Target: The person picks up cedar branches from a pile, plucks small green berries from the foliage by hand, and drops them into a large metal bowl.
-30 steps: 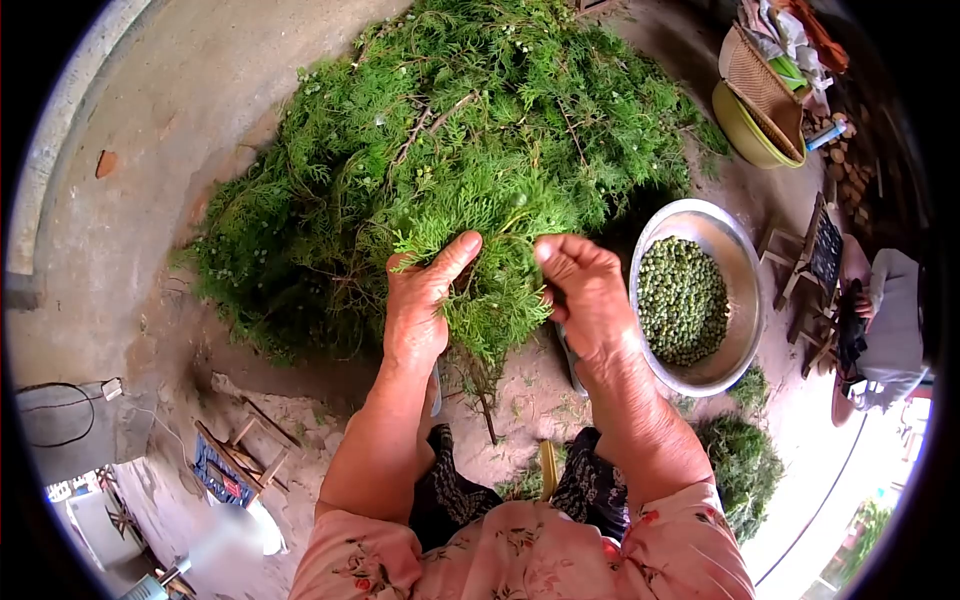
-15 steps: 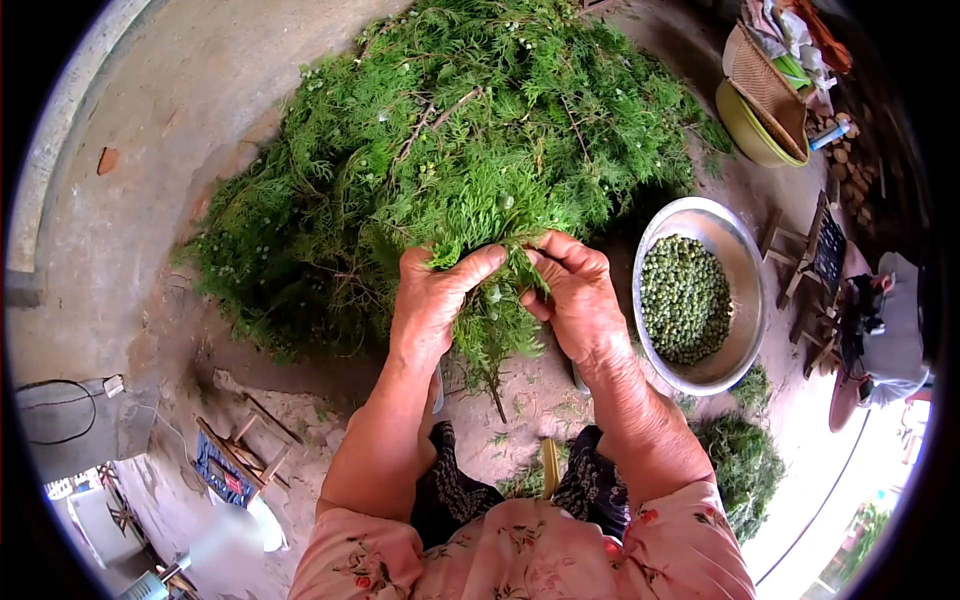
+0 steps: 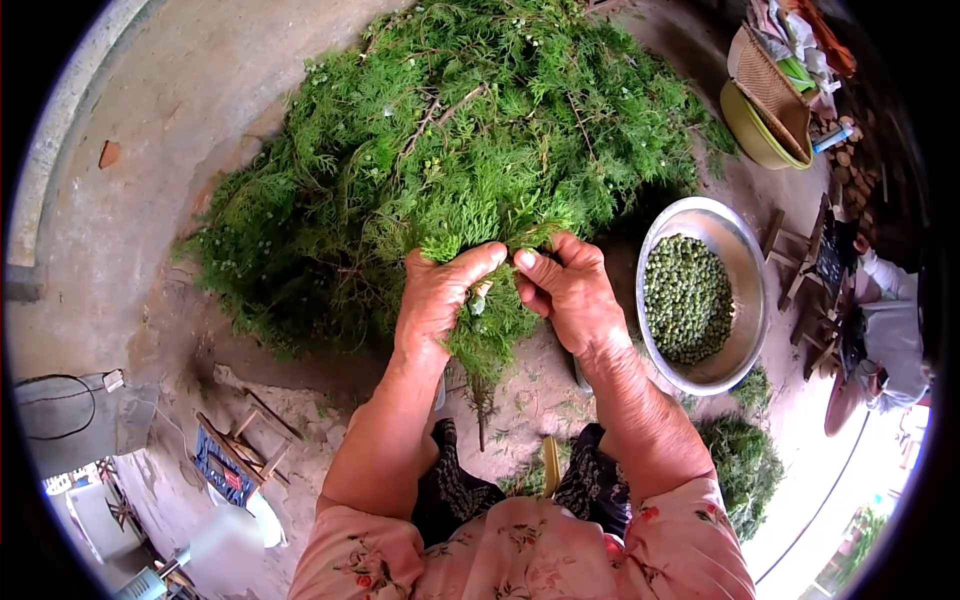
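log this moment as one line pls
left hand: grips sprig | right hand: pinches sprig | bowl: right of hands, berries inside | pile: beyond hands

From here: L. hand [image 3: 430, 300], fingers mostly hidden by sprig [image 3: 492, 335]; branch pile [image 3: 440, 170], top cut off; pale obj. [image 3: 228, 540], blurred.

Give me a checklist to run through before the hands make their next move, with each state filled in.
1. Left hand has a grip on the leafy sprig: ok.
2. Right hand is at the sprig, beside the left thumb: ok.
3. Something is pinched in the right hand: cannot tell; the fingers hide it.
4. Sprig bare of fruit: not ok; what looks like a pale green berry shows beside the left hand.
5. Metal basin stands to the right with room above its green berries: ok.
6. Basin free of leaf scraps: cannot tell; too small to see.
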The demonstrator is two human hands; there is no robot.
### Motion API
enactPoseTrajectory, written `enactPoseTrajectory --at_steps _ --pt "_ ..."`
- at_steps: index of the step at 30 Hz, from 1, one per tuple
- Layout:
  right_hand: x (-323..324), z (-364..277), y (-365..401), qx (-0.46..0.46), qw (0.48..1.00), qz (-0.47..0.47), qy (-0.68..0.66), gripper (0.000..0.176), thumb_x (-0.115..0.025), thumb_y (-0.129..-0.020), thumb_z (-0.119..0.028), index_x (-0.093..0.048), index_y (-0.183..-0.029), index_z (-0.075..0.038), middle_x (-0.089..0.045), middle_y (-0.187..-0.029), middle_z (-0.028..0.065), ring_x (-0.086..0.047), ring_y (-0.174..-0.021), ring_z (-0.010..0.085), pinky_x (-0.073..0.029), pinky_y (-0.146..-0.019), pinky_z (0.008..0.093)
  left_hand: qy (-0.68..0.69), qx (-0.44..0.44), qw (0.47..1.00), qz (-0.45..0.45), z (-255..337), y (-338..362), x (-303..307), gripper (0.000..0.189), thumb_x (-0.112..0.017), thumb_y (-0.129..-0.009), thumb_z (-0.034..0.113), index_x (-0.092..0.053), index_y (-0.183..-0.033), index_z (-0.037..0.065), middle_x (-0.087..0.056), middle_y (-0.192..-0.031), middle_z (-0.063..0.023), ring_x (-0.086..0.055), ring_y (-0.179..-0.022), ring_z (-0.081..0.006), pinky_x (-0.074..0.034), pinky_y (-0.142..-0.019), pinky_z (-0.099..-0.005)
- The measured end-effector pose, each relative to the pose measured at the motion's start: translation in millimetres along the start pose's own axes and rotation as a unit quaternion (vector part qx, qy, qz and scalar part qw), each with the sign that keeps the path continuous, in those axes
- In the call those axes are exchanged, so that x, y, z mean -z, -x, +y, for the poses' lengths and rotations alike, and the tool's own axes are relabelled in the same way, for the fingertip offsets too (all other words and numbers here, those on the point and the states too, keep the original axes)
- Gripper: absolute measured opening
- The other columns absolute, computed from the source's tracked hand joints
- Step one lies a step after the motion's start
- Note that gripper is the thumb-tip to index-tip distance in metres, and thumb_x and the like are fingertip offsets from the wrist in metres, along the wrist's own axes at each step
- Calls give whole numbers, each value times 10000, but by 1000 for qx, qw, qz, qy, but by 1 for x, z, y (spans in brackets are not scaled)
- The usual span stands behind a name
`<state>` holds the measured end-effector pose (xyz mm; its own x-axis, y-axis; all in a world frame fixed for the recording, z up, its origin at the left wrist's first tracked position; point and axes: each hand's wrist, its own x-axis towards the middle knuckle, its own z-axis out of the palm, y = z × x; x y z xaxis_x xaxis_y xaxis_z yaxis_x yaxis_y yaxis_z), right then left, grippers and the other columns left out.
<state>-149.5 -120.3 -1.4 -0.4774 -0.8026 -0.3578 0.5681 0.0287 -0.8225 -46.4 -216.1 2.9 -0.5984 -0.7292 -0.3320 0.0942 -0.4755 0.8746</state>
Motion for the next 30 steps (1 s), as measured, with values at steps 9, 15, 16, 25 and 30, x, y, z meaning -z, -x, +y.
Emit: enactPoseTrajectory --at_steps 9,15,16,25,30 --pt "15 9 -4 -82 921 -116 -364 99 -535 -842 -70 -528 -909 3 -546 -762 119 -494 -574 162 -363 -450 234 105 98 988 -53 -6 -6 19 128 -659 -710 34 -621 -832 26 -593 -719 -24 -519 -543 -74 -377 -457 -194" --pt "20 -18 -6 11 965 30 -260 183 -599 -741 -87 -533 -902 -29 -527 -737 83 -512 -605 170 -379 -465 265 46 21 999 20 2 4 2 186 -699 -707 83 -638 -882 61 -614 -749 -9 -541 -587 -69 -407 -500 -200" --pt "23 -23 -6 27 966 42 -252 147 -615 -748 -110 -546 -852 -32 -527 -727 73 -502 -579 161 -365 -456 253 39 13 999 24 3 6 2 201 -714 -709 112 -645 -891 64 -624 -762 -11 -552 -606 -72 -417 -516 -203" --pt "7 -21 0 219 953 13 211 195 -679 -734 -61 -639 -922 -25 -597 -841 21 -496 -653 76 -428 -563 216 -93 -73 993 -21 -3 8 0 141 -684 -733 34 -662 -872 32 -649 -816 -19 -585 -691 -84 -476 -624 -223" --pt "7 -5 -7 260 931 23 255 186 -669 -735 -34 -623 -914 -11 -583 -796 16 -513 -669 94 -430 -597 221 -119 -61 989 -68 -2 6 2 166 -695 -725 59 -655 -881 21 -649 -810 -33 -593 -697 -96 -478 -629 -238"
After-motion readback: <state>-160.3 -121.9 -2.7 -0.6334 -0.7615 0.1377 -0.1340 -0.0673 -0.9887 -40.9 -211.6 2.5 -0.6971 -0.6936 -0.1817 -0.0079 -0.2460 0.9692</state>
